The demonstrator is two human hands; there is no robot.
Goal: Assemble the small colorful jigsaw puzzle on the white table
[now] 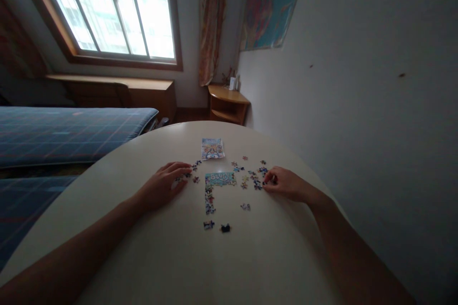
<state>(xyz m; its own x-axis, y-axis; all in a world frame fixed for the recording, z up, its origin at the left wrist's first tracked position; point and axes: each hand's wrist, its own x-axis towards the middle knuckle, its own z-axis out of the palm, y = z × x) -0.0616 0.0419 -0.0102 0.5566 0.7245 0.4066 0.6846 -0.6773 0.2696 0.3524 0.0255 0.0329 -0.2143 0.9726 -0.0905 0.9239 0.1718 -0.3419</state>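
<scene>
A partly joined jigsaw puzzle [218, 180] lies on a round white table [214, 257], its top strip and left column assembled. My left hand [165, 185] rests flat on the table, fingers stretched toward several loose pieces [191, 174] left of the puzzle. My right hand [284, 183] sits right of the puzzle, fingertips pinched on a small puzzle piece [266, 182] among scattered pieces [255, 176]. A small reference picture card [212, 148] lies beyond the puzzle. Two single pieces [216, 226] lie nearer to me.
A white wall [358, 105] runs close along the table's right side. A bed with a blue plaid cover [64, 133] stands left. A wooden corner shelf [227, 102], a wooden bench under the window [114, 9], a curtain and a map poster [272, 5] are at the back.
</scene>
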